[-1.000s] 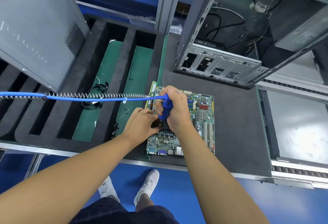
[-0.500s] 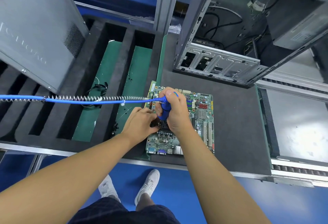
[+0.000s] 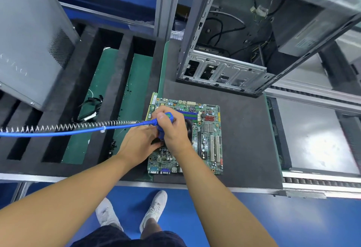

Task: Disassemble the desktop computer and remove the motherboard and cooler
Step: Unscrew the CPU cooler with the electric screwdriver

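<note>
A green motherboard (image 3: 209, 135) lies flat on the dark foam mat (image 3: 244, 129) near the table's front edge. My right hand (image 3: 173, 131) grips a blue electric screwdriver (image 3: 166, 123) held upright over the board's middle. My left hand (image 3: 138, 145) rests on the board just left of the tool, its fingertips curled at a dark part, likely the cooler, mostly hidden under both hands. The open grey computer case (image 3: 244, 55) stands behind the board, with loose cables inside.
A blue cable with a coiled spring (image 3: 68, 128) runs from the screwdriver off to the left. A grey side panel (image 3: 29, 41) leans at the far left over a black foam tray with slots (image 3: 117, 90). A conveyor section (image 3: 316, 139) lies to the right.
Both hands stay on the motherboard with the screwdriver upright; only a slight shift of the view, and no part has visibly come off.
</note>
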Demonstrator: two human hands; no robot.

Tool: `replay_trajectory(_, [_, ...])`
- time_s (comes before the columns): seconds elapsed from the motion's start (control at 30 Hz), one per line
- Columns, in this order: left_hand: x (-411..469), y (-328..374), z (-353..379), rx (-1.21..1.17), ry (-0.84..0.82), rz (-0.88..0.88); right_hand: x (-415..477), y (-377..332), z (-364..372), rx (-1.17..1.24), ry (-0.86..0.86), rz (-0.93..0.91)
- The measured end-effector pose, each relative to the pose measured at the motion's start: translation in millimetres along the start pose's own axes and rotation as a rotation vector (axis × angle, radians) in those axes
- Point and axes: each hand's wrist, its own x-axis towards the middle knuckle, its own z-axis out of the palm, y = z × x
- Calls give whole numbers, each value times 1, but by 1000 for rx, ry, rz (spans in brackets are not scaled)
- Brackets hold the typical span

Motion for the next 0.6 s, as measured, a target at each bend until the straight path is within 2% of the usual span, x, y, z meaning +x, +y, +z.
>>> replay_trajectory(0.23, [-1,1,0,44,-20,-17,2,-5,-2,-11,-33,-10])
replay_trajectory(0.6, [-1,6,2,281,10,59,1,-12,5,-66,-75,42])
